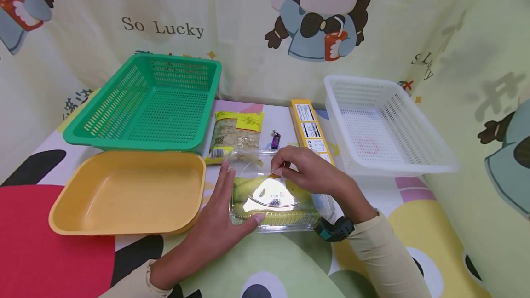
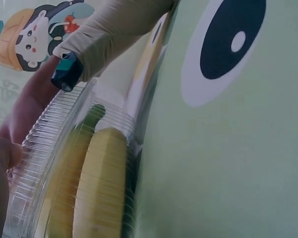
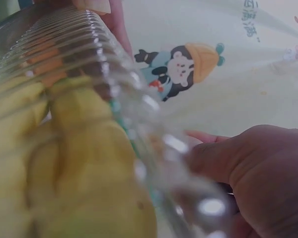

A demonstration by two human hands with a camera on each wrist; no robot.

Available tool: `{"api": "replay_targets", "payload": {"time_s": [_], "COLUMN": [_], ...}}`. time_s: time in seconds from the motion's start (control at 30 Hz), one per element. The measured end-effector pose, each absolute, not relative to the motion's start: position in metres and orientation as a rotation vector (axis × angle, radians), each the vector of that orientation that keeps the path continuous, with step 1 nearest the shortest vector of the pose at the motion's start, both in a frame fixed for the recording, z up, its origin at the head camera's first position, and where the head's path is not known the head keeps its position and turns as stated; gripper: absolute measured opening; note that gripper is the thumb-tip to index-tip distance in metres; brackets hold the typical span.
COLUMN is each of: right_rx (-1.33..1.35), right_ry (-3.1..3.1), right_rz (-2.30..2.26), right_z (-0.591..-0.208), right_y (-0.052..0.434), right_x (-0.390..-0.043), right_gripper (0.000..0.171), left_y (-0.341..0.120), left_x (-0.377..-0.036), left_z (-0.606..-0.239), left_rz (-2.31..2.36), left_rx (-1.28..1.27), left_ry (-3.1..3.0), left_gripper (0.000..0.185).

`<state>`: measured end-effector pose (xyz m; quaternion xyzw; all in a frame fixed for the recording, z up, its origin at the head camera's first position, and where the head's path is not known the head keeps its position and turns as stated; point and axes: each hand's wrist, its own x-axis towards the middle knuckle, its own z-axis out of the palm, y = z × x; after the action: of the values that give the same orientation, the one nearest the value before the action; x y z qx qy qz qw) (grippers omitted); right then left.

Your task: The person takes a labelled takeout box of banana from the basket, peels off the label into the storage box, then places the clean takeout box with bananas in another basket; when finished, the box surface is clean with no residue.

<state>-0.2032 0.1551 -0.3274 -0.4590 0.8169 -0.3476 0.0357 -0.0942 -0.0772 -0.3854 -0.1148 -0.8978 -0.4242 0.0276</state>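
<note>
A clear plastic clamshell box [image 1: 273, 226] holding yellow-green bananas [image 2: 99, 183] sits at the front middle of the table. Its ribbed side and the fruit fill much of the right wrist view. My left hand [image 1: 221, 217] rests against the box's left side, fingers extended, thumb along the near edge. Over the lid, my right hand [image 1: 310, 169] has curled fingers, with fingertips close together at the lid's middle. Something small and orange-brown shows under those fingertips; whether they pinch it or it is a reflection is unclear. A dark watch [image 1: 334, 229] circles the right wrist.
Behind the box lie a yellow-labelled packet [image 1: 236, 134], a small purple-wrapped sweet [image 1: 275, 140] and a long orange carton [image 1: 311, 128]. A green basket [image 1: 178, 144] and a yellow tub [image 1: 128, 229] stand left; a white basket [image 1: 397, 169] stands right. A patterned curtain [image 1: 248, 3] hangs behind.
</note>
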Motion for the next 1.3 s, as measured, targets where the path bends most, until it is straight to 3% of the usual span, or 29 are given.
{"api": "replay_targets", "payload": {"time_s": [1.3], "right_rx": [-1.414], "right_ry": [2.502], "right_rz": [-1.059], "right_z": [-0.3243], "right_y": [0.1628], "right_x": [-0.197], "right_gripper": [0.015], "left_y": [-0.0723], "left_x": [-0.0935], "left_z": [-0.3879], "left_rz": [-1.314], "left_rx": [-0.349], "left_ry": [-2.744], "left_gripper": [0.109]}}
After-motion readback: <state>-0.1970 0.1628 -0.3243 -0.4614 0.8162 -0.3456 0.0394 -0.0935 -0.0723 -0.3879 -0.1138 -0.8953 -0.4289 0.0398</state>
